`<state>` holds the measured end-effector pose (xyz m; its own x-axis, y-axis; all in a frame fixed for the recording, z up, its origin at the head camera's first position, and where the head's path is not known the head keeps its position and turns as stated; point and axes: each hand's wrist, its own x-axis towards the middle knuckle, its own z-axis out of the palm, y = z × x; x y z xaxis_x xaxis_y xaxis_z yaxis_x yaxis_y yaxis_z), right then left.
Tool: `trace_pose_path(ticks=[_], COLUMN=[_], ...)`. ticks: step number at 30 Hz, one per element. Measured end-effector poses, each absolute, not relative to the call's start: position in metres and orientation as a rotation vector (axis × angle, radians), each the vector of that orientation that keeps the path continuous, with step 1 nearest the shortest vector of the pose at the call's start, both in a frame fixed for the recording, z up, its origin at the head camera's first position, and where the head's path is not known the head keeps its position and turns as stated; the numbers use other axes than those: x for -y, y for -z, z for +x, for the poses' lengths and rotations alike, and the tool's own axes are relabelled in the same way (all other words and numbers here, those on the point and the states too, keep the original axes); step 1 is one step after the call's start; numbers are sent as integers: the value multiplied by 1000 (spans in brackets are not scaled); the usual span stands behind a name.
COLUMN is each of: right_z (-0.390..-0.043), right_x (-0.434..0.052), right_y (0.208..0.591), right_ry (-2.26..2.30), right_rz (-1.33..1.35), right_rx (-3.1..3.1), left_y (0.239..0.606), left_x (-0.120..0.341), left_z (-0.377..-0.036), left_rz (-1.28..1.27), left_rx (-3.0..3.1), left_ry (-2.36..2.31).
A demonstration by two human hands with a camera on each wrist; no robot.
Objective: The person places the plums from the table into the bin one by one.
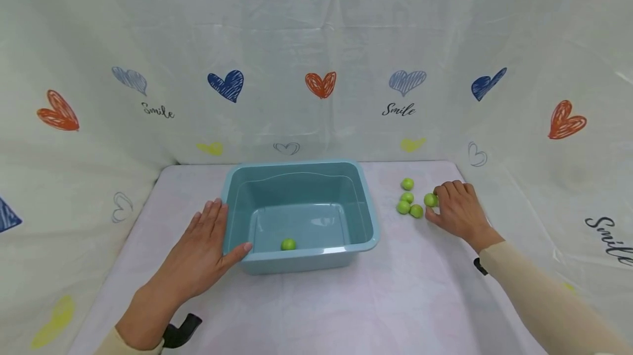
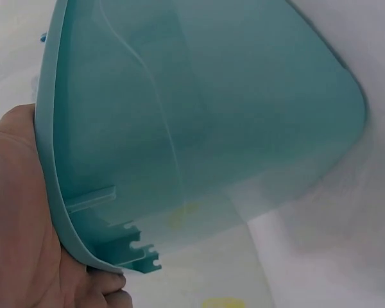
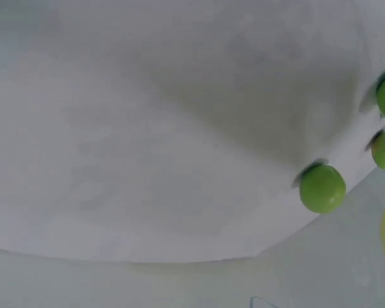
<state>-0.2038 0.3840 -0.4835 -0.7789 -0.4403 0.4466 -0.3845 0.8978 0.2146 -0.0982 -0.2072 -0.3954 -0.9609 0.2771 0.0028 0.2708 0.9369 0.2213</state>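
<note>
Left hand [image 1: 198, 253] is lying flat against the tub [image 1: 366, 217]; right hand [image 1: 457, 209] is pinching a green ball [image 1: 430, 199], fingertips partly hiding it.

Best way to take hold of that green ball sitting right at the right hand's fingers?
Pinch the green ball across its middle, thumb and forefinger of the right hand coming from above on its right. It is round and smooth, and the other balls crowd its left, so probably keep clear of that side.

text: "Smile" | on: heart-print backdrop cloth [image 1: 316, 31] | repeated in black script
</note>
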Motion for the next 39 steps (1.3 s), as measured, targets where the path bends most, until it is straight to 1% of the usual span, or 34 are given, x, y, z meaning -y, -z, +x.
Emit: trace_pose_path(ticks=[6, 14, 19, 27, 33, 39], right_z=[-215, -233, -245, -261, -267, -267], right_x=[-367, -326, -293, -226, -176, -132], right_y=[463, 425, 397, 358, 343, 341], right_ry=[151, 73, 26, -36, -98, -124], right_rz=[615, 650, 723, 902, 1016, 1152], right_rx=[2561, 2510, 2451, 2282, 2221, 2236], left_y=[392, 392, 392, 393, 393, 393], left_x=[207, 207, 206, 206, 206, 207], left_z=[-98, -98, -98, -98, -99, -98], left_rz=[444, 439, 432, 435, 439, 440], left_rx=[-3065, -3063, -3057, -3057, -3055, -3052], left_ry=[-319, -320, -327, -341, -348, -353])
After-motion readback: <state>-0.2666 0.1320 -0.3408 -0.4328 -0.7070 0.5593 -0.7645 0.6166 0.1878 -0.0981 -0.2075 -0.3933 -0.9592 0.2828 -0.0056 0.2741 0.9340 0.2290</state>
